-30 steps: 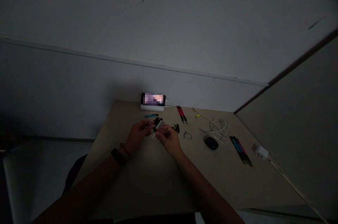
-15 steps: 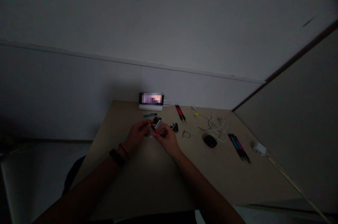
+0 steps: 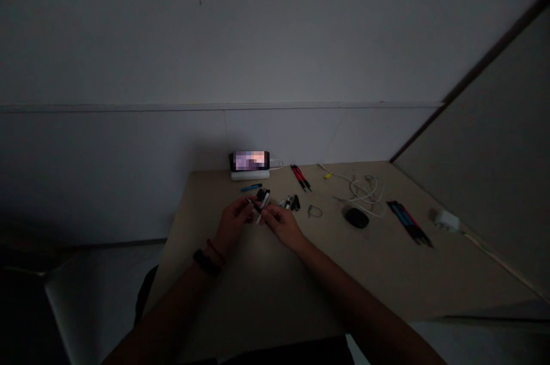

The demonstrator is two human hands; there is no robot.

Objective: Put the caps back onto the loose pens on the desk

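In the dim head view, my two hands meet over the desk (image 3: 240,290). My right hand (image 3: 284,227) pinches the back end of a dark pen part (image 3: 255,205) with a pale tip that points up and left. The fingers of my left hand (image 3: 234,220) are closed at the tip end of the same pen part; exactly what they grip is too dark to see. Just beyond my fingers lie small black and white pieces (image 3: 265,197). More small black and silver pieces (image 3: 294,202) rest behind my right hand.
A lit phone (image 3: 250,161) leans on a white stand (image 3: 250,176) by the wall. Around it are a blue pen part (image 3: 251,187) and red pens (image 3: 301,177). Rightward lie a grey loop (image 3: 315,212), white cable (image 3: 365,197), black mouse (image 3: 356,218), several pens (image 3: 409,223) and white plug (image 3: 447,220).
The camera view has turned, so the desk and its things sit further right in the picture. My hands stay together on the pen part, and the red on it is now hidden.
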